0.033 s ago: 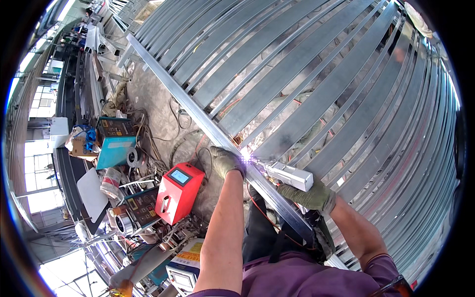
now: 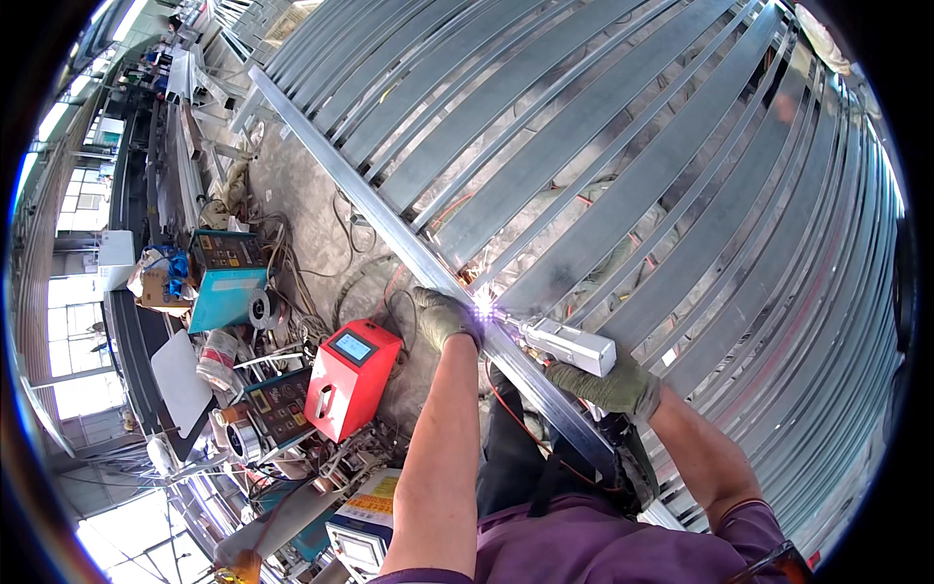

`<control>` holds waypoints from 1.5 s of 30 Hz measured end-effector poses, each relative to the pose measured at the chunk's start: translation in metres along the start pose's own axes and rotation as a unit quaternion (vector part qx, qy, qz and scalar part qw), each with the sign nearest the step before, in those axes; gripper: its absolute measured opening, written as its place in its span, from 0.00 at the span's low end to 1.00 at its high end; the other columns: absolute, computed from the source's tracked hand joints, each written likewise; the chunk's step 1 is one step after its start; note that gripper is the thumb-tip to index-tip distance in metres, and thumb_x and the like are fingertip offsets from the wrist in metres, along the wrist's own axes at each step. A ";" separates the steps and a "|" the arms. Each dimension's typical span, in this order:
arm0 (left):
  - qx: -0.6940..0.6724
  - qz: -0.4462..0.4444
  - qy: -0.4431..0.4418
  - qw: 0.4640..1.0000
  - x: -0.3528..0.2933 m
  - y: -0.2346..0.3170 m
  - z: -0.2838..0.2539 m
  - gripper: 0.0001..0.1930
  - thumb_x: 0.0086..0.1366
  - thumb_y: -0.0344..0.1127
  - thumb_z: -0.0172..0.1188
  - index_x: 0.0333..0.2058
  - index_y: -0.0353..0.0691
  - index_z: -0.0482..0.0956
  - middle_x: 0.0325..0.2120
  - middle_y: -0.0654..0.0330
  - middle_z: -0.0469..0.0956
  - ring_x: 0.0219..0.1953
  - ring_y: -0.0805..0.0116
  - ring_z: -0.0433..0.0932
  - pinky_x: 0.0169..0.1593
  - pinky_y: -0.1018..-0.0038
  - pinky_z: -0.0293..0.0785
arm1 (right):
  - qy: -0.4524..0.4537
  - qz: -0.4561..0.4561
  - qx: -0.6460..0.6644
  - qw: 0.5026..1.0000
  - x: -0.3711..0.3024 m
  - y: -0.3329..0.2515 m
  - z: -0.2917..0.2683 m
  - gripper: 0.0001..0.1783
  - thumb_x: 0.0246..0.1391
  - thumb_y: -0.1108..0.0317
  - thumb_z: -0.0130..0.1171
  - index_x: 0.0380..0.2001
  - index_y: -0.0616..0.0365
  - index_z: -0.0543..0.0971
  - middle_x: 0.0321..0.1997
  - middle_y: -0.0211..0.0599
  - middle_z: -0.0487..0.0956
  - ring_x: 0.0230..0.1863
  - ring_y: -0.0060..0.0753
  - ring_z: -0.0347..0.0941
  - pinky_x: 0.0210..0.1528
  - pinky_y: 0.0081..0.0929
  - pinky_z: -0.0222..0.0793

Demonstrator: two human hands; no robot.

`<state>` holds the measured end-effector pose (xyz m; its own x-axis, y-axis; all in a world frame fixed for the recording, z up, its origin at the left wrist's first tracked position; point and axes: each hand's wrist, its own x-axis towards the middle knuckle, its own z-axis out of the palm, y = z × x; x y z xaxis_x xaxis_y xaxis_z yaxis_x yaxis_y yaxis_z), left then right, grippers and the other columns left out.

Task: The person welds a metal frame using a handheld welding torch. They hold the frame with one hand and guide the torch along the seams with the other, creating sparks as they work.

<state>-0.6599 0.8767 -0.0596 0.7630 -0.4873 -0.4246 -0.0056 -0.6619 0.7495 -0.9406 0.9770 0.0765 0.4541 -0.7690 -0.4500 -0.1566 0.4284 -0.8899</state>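
Note:
A long metal rail (image 2: 365, 212) runs diagonally from far left to near right, with flat grey slats (image 2: 545, 161) meeting its right side. My gloved left hand (image 2: 444, 318) is closed against the rail, beside a bright welding spot (image 2: 484, 304). Part of its grip is hidden by the glove and rail. In my gloved right hand (image 2: 623, 385) is a silver, boxy welding gun (image 2: 569, 345). Its nozzle points left, its tip at the glowing spot where a slat meets the rail. Small orange sparks show just above the glow.
Left of my left arm stands a red machine (image 2: 354, 380) with a small screen. Beyond it are a teal welding machine (image 2: 229, 297), a wire spool (image 2: 263, 310) and tangled cables (image 2: 302, 311) on the floor. More slats and bars (image 2: 778, 341) spread to the right.
The orange sparks above the weld spot spread a little wider, and the glow changes slightly. Both hands and the welding gun stay in place.

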 end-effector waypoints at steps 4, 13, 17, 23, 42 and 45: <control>-0.071 0.011 -0.017 0.997 0.028 -0.021 -0.002 0.39 0.80 0.64 0.33 0.59 0.34 0.79 0.53 0.43 0.83 0.54 0.46 0.83 0.57 0.59 0.77 | -0.009 -0.009 -0.034 0.999 0.002 0.000 0.004 0.26 0.64 0.52 0.69 0.59 0.54 0.81 0.55 0.38 0.86 0.56 0.31 0.83 0.58 0.29 0.78; 0.045 -0.011 -0.021 0.999 -0.037 0.040 -0.007 0.38 0.80 0.62 0.34 0.62 0.33 0.77 0.53 0.43 0.84 0.50 0.45 0.85 0.55 0.58 0.79 | -0.029 0.019 0.026 0.999 -0.001 -0.002 -0.001 0.24 0.66 0.56 0.68 0.60 0.55 0.79 0.56 0.37 0.85 0.57 0.30 0.82 0.60 0.27 0.79; 0.278 0.101 0.002 0.955 0.003 -0.005 -0.003 0.32 0.79 0.53 0.41 0.71 0.34 0.64 0.53 0.42 0.83 0.51 0.46 0.85 0.53 0.58 0.81 | -0.031 0.029 0.027 0.999 -0.001 -0.004 0.000 0.25 0.66 0.57 0.68 0.61 0.56 0.79 0.56 0.36 0.85 0.57 0.30 0.82 0.61 0.26 0.79; 0.567 0.217 -0.011 0.795 0.050 -0.058 0.010 0.33 0.76 0.43 0.47 0.75 0.37 0.55 0.61 0.38 0.76 0.54 0.46 0.84 0.52 0.58 0.82 | -0.005 0.014 -0.026 1.000 -0.002 -0.002 0.001 0.25 0.64 0.55 0.70 0.59 0.54 0.81 0.55 0.38 0.86 0.57 0.31 0.82 0.59 0.29 0.79; -0.252 0.022 -0.056 0.966 0.043 -0.034 0.013 0.35 0.81 0.59 0.36 0.64 0.32 0.73 0.56 0.46 0.82 0.55 0.51 0.82 0.59 0.62 0.76 | -0.017 0.030 0.017 0.999 -0.002 0.000 0.001 0.26 0.63 0.55 0.72 0.59 0.54 0.81 0.55 0.36 0.86 0.57 0.28 0.82 0.59 0.27 0.79; -0.005 0.021 -0.043 0.999 -0.002 0.005 0.005 0.39 0.81 0.61 0.33 0.65 0.25 0.70 0.58 0.38 0.79 0.57 0.45 0.81 0.60 0.60 0.76 | -0.004 0.037 0.025 0.999 -0.006 0.008 -0.003 0.26 0.63 0.55 0.72 0.60 0.54 0.81 0.55 0.36 0.86 0.57 0.28 0.82 0.60 0.27 0.78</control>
<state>-0.6647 0.8721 -0.0573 0.7033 -0.5629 -0.4342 -0.0308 -0.6343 0.7724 -0.9470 0.9840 0.0723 0.4505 -0.7306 -0.5131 -0.1452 0.5071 -0.8496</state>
